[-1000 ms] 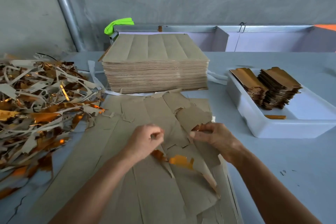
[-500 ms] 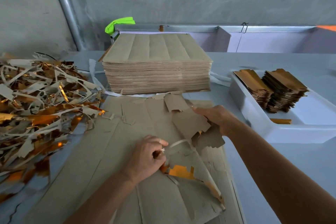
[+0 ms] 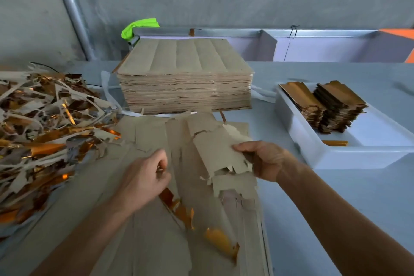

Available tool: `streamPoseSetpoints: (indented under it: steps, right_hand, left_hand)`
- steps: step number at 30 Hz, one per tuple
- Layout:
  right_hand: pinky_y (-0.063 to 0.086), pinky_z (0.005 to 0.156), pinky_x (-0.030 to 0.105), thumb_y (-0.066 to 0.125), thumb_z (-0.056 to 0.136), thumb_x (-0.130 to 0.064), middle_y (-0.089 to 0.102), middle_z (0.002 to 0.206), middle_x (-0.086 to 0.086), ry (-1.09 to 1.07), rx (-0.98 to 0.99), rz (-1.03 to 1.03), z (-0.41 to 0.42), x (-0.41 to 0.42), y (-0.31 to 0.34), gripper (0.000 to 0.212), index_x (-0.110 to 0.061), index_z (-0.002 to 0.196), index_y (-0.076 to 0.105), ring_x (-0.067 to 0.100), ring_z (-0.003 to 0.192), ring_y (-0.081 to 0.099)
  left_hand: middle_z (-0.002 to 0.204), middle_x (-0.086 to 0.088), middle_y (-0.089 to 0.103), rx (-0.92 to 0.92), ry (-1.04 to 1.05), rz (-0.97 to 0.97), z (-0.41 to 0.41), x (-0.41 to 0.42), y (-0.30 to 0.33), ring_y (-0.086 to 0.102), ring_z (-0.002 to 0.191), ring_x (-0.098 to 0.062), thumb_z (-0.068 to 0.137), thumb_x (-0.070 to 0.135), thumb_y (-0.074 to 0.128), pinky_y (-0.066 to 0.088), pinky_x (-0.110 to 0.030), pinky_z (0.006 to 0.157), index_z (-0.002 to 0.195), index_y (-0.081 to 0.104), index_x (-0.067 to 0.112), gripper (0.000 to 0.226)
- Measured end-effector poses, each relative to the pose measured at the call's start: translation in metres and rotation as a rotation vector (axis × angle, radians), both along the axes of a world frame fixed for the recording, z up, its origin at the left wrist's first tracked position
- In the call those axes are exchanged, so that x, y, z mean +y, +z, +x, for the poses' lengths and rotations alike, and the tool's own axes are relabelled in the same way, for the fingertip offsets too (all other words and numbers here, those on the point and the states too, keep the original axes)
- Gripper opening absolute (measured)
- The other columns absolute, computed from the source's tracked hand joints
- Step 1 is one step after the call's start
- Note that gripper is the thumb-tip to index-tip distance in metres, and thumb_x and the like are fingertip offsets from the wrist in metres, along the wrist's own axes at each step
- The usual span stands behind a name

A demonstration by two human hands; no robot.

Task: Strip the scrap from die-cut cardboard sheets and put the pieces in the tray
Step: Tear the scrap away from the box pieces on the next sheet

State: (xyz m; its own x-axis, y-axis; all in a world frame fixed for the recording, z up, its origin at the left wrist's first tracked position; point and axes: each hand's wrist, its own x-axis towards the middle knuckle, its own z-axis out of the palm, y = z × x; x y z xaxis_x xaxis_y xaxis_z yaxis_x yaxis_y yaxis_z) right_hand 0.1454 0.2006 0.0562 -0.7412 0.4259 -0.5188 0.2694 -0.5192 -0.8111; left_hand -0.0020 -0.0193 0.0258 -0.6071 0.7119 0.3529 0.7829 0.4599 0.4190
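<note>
If I pull the piece [image 3: 220, 152] too fast, its ragged lower edge could tear where it meets the sheet [image 3: 156, 242]. My right hand [image 3: 266, 160] pinches the piece's right edge at centre frame; my left hand [image 3: 143, 180] curls on a scrap strip [image 3: 177, 206] just left. The tray [image 3: 336, 154] waits at right.

The right hand [image 3: 266, 160] has lifted a die-cut piece [image 3: 218, 150] clear of the torn cardboard sheet [image 3: 156, 219], while the left hand [image 3: 143, 178] has pulled a scrap strip [image 3: 177, 206] leftward.
</note>
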Motion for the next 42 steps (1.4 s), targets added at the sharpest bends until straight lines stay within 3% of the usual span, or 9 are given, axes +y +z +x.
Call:
streamPoseSetpoints:
  steps: [3,7,11,16,20,30,34,38,42]
  right_hand:
    - [0.058,0.052,0.033,0.064,0.082,-0.001,0.073,0.076,0.013,-0.041,0.045,-0.057,-0.003,-0.017,0.001,0.009,0.000,0.091,0.064,0.022,0.061,0.070]
    - [0.057,0.072,0.039,0.068,0.079,0.000,0.069,0.099,0.017,-0.151,0.035,-0.012,-0.010,-0.035,0.001,0.028,0.003,0.107,0.063,0.028,0.080,0.067]
    - [0.054,0.083,0.044,0.071,0.076,0.002,0.067,0.088,0.018,-0.219,0.041,-0.012,-0.017,-0.048,0.002,0.014,0.002,0.089,0.066,0.031,0.080,0.063]
    - [0.046,0.043,0.024,0.074,0.073,-0.002,0.058,0.046,0.007,-0.264,0.004,0.003,-0.021,-0.055,0.005,0.022,-0.005,0.057,0.060,0.019,0.041,0.055]
    - [0.043,0.048,0.025,0.075,0.071,-0.001,0.054,0.046,0.005,-0.253,-0.005,0.027,-0.020,-0.056,0.004,0.023,-0.008,0.057,0.058,0.020,0.050,0.051]
    - [0.048,0.051,0.027,0.077,0.072,-0.005,0.065,0.070,0.011,-0.249,-0.070,0.115,-0.021,-0.052,0.003,0.012,-0.005,0.073,0.065,0.024,0.059,0.059]
    - [0.055,0.056,0.033,0.069,0.080,-0.007,0.068,0.082,0.016,-0.285,-0.021,0.183,-0.006,-0.039,-0.004,0.010,-0.008,0.074,0.060,0.027,0.069,0.064]
    - [0.054,0.057,0.034,0.064,0.084,-0.007,0.066,0.085,0.016,-0.272,0.019,0.248,-0.001,-0.035,-0.011,0.019,-0.010,0.071,0.051,0.028,0.075,0.063]
    - [0.046,0.043,0.024,0.063,0.084,-0.004,0.060,0.070,0.008,-0.278,0.037,0.339,0.003,-0.033,-0.012,0.026,-0.012,0.064,0.049,0.021,0.062,0.057]
  left_hand:
    - [0.063,0.005,0.055,0.099,0.011,0.119,0.028,0.007,0.014,0.049,0.055,-0.019,0.078,0.008,0.065,0.036,-0.026,0.052,0.088,0.056,0.009,0.014]
    - [0.063,-0.002,0.055,0.311,-0.057,0.294,0.068,0.016,0.025,0.052,0.057,-0.020,0.082,0.039,0.059,0.044,-0.028,0.054,0.075,0.062,0.008,0.032]
    - [0.064,-0.002,0.056,0.467,-0.109,0.171,0.092,0.031,0.027,0.054,0.059,-0.020,0.066,0.045,0.077,0.042,-0.028,0.057,0.074,0.065,0.009,0.039]
    - [0.062,-0.004,0.052,0.488,-0.087,0.063,0.101,0.045,0.031,0.052,0.055,-0.020,0.054,0.027,0.087,0.044,-0.031,0.052,0.069,0.062,0.011,0.034]
    - [0.059,-0.004,0.051,0.538,-0.053,0.074,0.099,0.047,0.029,0.051,0.053,-0.021,0.063,0.004,0.082,0.044,-0.032,0.050,0.063,0.059,0.011,0.024]
    - [0.066,-0.006,0.055,0.503,-0.180,0.312,0.101,0.033,0.004,0.053,0.059,-0.019,0.088,0.010,0.050,0.047,-0.030,0.057,0.071,0.064,0.005,0.022]
    - [0.064,-0.013,0.054,0.260,0.088,0.412,0.082,0.019,-0.008,0.052,0.056,-0.026,0.091,0.016,0.040,0.040,-0.032,0.050,0.075,0.058,-0.001,0.029]
    - [0.081,-0.021,0.057,-0.106,0.262,0.116,0.063,0.021,-0.025,0.057,0.072,-0.040,0.097,0.011,0.045,0.033,-0.036,0.056,0.083,0.045,0.006,0.015]
    - [0.107,-0.005,0.053,-0.021,0.288,-0.271,0.052,0.031,-0.032,0.057,0.098,-0.028,0.102,0.024,0.029,0.039,-0.036,0.068,0.104,0.044,0.014,0.019]
